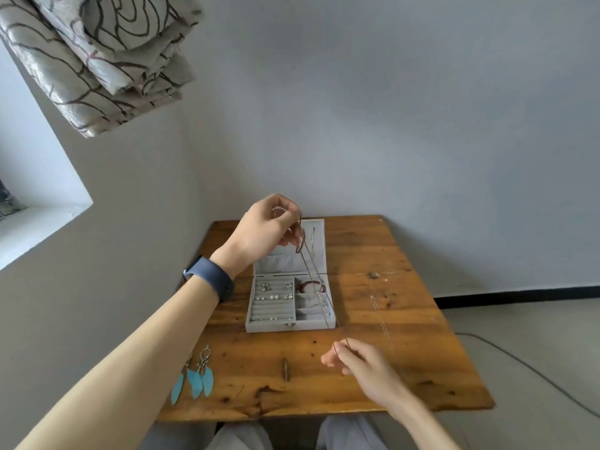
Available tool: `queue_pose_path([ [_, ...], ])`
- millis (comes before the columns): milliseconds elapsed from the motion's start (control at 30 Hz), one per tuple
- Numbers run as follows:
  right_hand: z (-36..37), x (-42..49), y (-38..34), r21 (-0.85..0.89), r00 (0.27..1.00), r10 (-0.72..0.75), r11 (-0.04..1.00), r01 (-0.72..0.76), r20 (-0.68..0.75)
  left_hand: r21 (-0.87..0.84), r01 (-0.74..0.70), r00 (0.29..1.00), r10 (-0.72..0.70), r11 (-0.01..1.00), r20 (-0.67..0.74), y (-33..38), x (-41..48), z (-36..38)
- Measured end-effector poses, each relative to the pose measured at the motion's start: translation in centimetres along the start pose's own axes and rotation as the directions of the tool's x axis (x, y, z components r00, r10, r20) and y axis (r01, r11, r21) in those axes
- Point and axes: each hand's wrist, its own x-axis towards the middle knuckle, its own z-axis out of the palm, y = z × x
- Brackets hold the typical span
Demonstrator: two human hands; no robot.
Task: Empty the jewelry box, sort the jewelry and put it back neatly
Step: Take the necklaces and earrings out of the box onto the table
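Fingertips (293, 219) of the raised left hand (266, 228) pinch the far end of a thin chain necklace (319, 285). The right hand (360, 362) pinches its near end, stretching it above the open jewelry box (276, 327). This appears to be the put-back step. The next move calls for lowering the chain into a right compartment without tangling. A second chain (383, 323) lies right of the box, and feather earrings (196, 378) lie near left.

Grey jewelry box (259, 328) open, lid raised behind. Inside: pearl studs (272, 297) in left ring rolls, red bracelet (310, 285) in rear-right compartment. Thin necklace chain (315, 275) stretched taut diagonally above box. Right of box: second chain (383, 323). Front-left of box: blue feather earrings (196, 378).
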Motion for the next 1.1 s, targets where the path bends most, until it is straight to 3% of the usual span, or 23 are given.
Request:
queue_pose_path([
  [133,0.4,-4.2,2.4,0.271,0.990,0.063,0.962,-0.027,-0.125,0.157,-0.002,0.999,0.010,0.988,-0.048,-3.1,-0.8,0.7],
  [300,0.0,-7.9,4.2,0.302,0.979,0.068,0.953,-0.006,-0.194,0.322,0.050,0.991,-0.008,0.945,-0.131,-6.9,-1.1,2.5],
  [633,-1.2,-11.6,7.5,0.363,0.932,0.201,0.928,-0.082,-0.303,0.583,0.001,0.999,0.029,0.812,-0.042,-9.8,1.1,10.3],
  [800,-2.5,-12.1,8.8,0.291,0.856,0.224,0.952,-0.091,-0.465,0.646,-0.071,0.997,0.056,0.760,0.043,-9.6,4.1,14.1],
  [1100,-5.3,-9.7,11.0,0.071,0.714,0.176,0.982,-0.174,-0.678,0.680,-0.048,0.993,-0.040,0.731,0.113,-11.0,9.5,21.7],
])
